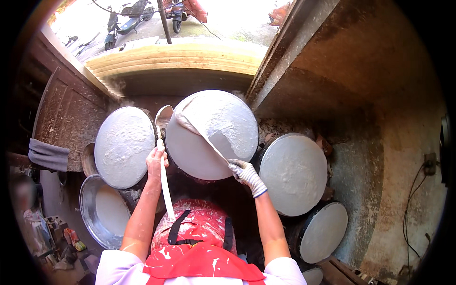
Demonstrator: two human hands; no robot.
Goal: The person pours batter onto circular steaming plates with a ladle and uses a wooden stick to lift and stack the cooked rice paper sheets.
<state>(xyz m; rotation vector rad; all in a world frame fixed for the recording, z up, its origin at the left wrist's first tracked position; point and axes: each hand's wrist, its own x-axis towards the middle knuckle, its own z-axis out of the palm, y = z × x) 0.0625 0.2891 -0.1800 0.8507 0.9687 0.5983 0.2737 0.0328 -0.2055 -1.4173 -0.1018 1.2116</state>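
Note:
My left hand [156,162], bare, is closed round the long white handle of a ladle [164,114]. The ladle's bowl is raised between the left and the middle griddle. A striped knit glove covers my right hand [245,175], whose fingers close on the thin handle of a batter-coated spreader [187,120]. Its broad curved end lies on the middle round griddle [192,156]. Lumpy white batter [223,109] coats the griddle's far and right part, while the near left surface looks smooth and grey.
Another batter-covered griddle [124,147] stands left, and two more, a larger one [293,173] and a lower one [324,232], stand right. A metal basin [90,209] of pale batter sits near left. Beyond a pale ledge [175,57] are parked scooters [135,12]. A grey cloth [48,155] hangs at left.

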